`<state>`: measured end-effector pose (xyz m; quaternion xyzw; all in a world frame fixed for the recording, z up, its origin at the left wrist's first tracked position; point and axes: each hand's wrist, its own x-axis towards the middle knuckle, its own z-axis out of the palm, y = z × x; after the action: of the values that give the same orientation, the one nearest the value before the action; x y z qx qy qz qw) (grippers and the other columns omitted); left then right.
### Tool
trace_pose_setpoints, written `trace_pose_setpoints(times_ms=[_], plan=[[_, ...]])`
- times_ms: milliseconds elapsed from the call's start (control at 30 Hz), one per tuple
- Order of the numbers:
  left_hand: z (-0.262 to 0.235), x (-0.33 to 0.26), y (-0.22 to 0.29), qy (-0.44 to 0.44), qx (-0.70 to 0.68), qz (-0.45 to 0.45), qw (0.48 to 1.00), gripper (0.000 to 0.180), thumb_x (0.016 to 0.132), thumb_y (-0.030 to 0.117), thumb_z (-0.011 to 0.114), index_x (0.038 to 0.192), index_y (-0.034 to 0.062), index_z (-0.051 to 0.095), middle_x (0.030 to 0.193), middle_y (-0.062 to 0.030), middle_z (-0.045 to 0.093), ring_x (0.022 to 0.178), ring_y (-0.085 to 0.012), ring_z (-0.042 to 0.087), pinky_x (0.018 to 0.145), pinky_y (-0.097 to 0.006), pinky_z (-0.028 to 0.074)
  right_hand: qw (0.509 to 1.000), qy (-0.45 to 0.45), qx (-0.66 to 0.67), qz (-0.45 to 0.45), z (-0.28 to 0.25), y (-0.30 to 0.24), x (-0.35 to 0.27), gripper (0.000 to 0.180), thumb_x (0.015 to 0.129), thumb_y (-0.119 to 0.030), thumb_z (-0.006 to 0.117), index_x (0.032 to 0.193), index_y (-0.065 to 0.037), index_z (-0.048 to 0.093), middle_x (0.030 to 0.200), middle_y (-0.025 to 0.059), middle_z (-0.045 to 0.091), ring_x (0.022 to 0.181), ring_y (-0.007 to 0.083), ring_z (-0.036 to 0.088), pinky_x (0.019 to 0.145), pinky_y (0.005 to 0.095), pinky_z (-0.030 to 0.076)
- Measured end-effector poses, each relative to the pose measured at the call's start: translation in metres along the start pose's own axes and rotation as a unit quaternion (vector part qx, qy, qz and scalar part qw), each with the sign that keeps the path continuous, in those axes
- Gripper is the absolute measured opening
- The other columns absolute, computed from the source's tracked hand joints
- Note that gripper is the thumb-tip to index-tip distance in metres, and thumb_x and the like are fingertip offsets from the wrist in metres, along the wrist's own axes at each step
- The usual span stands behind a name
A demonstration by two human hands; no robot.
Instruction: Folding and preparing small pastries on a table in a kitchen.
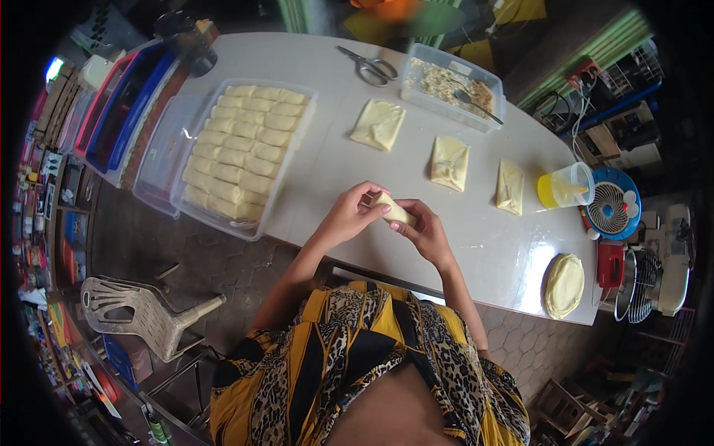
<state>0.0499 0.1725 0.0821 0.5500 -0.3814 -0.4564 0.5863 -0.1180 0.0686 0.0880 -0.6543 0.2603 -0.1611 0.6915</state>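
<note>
Head view: the pale table point(335, 165) spans the scene, its near edge just below the person's hands. Largest on it, at the left, is a clear container point(299, 139) packed with rows of finished-looking rolls point(242, 145). At the far right side sits a smaller clear tub point(446, 109) of crumbly filling, a spoon point(480, 105) lying in it. Near the right end rests a round pile of dough point(565, 286). The left hand point(349, 214) and right hand point(425, 234) meet over the middle of the near edge. Smaller again, three flat, creased dough pieces point(449, 163) lie apart in a line beyond and to the right; whether they hold filling I cannot tell. Smallest is the single dough roll point(401, 215) between the hands, lifted clear of the table: each hand is nearly closed, fingers curled round one end, thumbs on top.

The step in hand looks like rolling up or firming one piece. The next move would seem to call for even, gentle pressure from both thumbs, so the seam closes without splitting.
</note>
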Motion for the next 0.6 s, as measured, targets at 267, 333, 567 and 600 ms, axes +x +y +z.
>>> trace_pose_setpoints(times_ms=[267,333,567,600], plan=[[-0.089,-0.058,0.026,0.091,0.055,-0.016,0.994,0.024,0.091,0.014,0.065,0.108,-0.0002,0.058,0.1,-0.0049,0.06,0.086,-0.0086,0.059,0.073,-0.022,0.049,0.998,-0.061,0.006,0.029,0.101,-0.018,0.029,0.038,0.087,-0.014,0.07,0.119,0.002,0.056,0.099,0.0079,0.066,0.088,0.0116,0.06,0.075,0.0242,0.047],[-0.113,-0.074,0.026,0.11,0.033,0.008,0.993,0.024,0.091,0.015,0.065,0.108,0.0003,0.058,0.097,-0.0032,0.06,0.085,-0.0078,0.058,0.071,-0.021,0.048,0.995,-0.088,-0.014,0.035,0.128,-0.024,0.039,0.041,0.086,-0.015,0.071,0.12,0.002,0.056,0.101,0.008,0.066,0.089,0.0118,0.06,0.076,0.0264,0.048],[-0.193,-0.119,0.037,0.186,0.046,0.009,0.981,0.024,0.09,0.014,0.067,0.108,0.0005,0.058,0.096,-0.0029,0.06,0.087,-0.0071,0.057,0.072,-0.021,0.049,0.939,-0.112,-0.297,-0.133,0.235,-0.044,0.078,0.049,0.075,-0.017,0.076,0.115,-0.002,0.052,0.1,0.0165,0.066,0.094,0.03,0.064,0.084,0.0384,0.046],[-0.203,-0.123,0.037,0.197,0.056,-0.009,0.979,0.025,0.089,0.014,0.067,0.109,0.0005,0.058,0.099,-0.0032,0.06,0.089,-0.0072,0.057,0.072,-0.021,0.049,0.91,-0.107,-0.379,-0.126,0.245,-0.043,0.085,0.049,0.072,-0.016,0.077,0.112,-0.003,0.052,0.1,0.0184,0.066,0.096,0.0334,0.063,0.086,0.0403,0.045]])
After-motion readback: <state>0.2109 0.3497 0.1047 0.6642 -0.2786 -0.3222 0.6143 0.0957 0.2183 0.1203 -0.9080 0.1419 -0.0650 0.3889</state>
